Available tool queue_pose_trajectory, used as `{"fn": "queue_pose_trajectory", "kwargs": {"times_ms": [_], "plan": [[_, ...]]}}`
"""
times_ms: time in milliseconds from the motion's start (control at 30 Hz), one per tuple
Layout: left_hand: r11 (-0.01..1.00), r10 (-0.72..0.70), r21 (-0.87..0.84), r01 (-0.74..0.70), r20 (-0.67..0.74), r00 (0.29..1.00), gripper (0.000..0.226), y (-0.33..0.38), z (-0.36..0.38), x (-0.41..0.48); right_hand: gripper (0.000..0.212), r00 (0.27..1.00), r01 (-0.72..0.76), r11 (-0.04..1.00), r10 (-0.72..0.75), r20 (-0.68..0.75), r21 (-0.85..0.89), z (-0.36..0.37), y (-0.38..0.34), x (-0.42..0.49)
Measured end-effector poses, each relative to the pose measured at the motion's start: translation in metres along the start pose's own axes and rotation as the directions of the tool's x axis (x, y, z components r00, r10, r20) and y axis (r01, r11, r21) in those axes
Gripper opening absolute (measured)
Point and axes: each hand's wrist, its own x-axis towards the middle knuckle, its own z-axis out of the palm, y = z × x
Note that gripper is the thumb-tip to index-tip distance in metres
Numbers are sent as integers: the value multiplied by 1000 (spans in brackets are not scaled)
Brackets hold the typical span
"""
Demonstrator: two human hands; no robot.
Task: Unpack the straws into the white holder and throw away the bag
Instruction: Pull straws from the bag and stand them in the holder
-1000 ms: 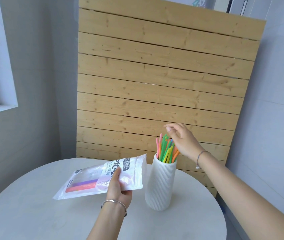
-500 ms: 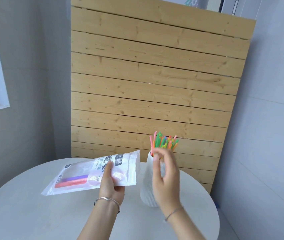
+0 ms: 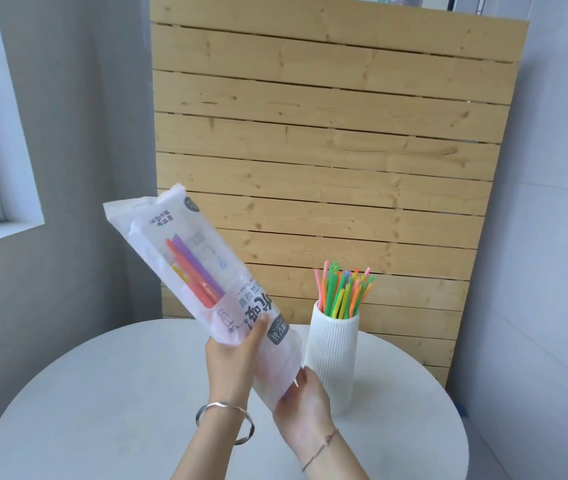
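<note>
A clear-and-white plastic bag [image 3: 185, 258] is held tilted above the table, its sealed end up and to the left, its mouth down near my hands. A few red and purple straws [image 3: 194, 271] still lie inside it. My left hand [image 3: 232, 362] grips the bag near its lower part. My right hand [image 3: 301, 407] is at the bag's mouth, its fingers on the lower edge. The white ribbed holder [image 3: 332, 355] stands upright on the table just right of my hands, with several coloured straws [image 3: 343, 289] sticking out of it.
The round white table [image 3: 102, 393] bears the holder. A wooden slat panel [image 3: 327, 150] stands behind the table. A window sill [image 3: 2, 230] is at the left, grey walls on both sides.
My left hand has raised the bag and tipped it from lying flat to steeply tilted, mouth down. My right hand has left the holder's straws and come to the bag's mouth.
</note>
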Motion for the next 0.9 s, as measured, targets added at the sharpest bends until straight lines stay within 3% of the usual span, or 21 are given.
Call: {"fn": "queue_pose_trajectory", "kwargs": {"times_ms": [133, 233, 300, 367, 433, 500, 633, 700, 767, 800, 900], "plan": [[999, 14, -36, -14, 6, 1000, 18, 3, -6, 5, 34, 996, 85, 995, -86, -10, -59, 5, 3, 1], [996, 10, -93, -15, -54, 999, 15, 6, -13, 13, 32, 988, 146, 924, -154, 7, -352, 7, 3, 4], [992, -17, -128, 3, -105, 994, 16, 7, -18, 19, 31, 968, 244, 749, -230, 103, -616, 6, 2, 5], [981, -77, -188, 50, -139, 987, 24, 8, -23, 23, 27, 931, 357, 572, -281, 232, -738, 7, 1, 3], [961, -167, -244, 132, -132, 977, 38, 5, -26, 25, 22, 885, 456, 477, -329, 328, -752, 8, -4, 0], [927, -274, -293, 235, -100, 957, 34, 2, -30, 26, 20, 819, 557, 358, -384, 425, -750, 8, -12, -2], [820, -426, -395, 414, 62, 903, 22, -2, -33, 26, 18, 704, 646, -130, -280, 653, -752, 2, -40, -9], [774, -466, -427, 468, 118, 877, 25, -4, -33, 27, 18, 665, 632, -274, -288, 689, -725, -1, -51, -10], [743, -482, -454, 492, 147, 863, 26, -4, -31, 27, 15, 640, 645, -264, -326, 696, -717, -1, -57, -12], [734, -484, -467, 493, 150, 862, 27, -5, -30, 27, 12, 636, 663, -210, -350, 688, -719, 0, -58, -13], [715, -493, -499, 491, 139, 859, 24, -6, -30, 28, 12, 621, 709, 69, -534, 574, -702, 4, -64, -13]]}}
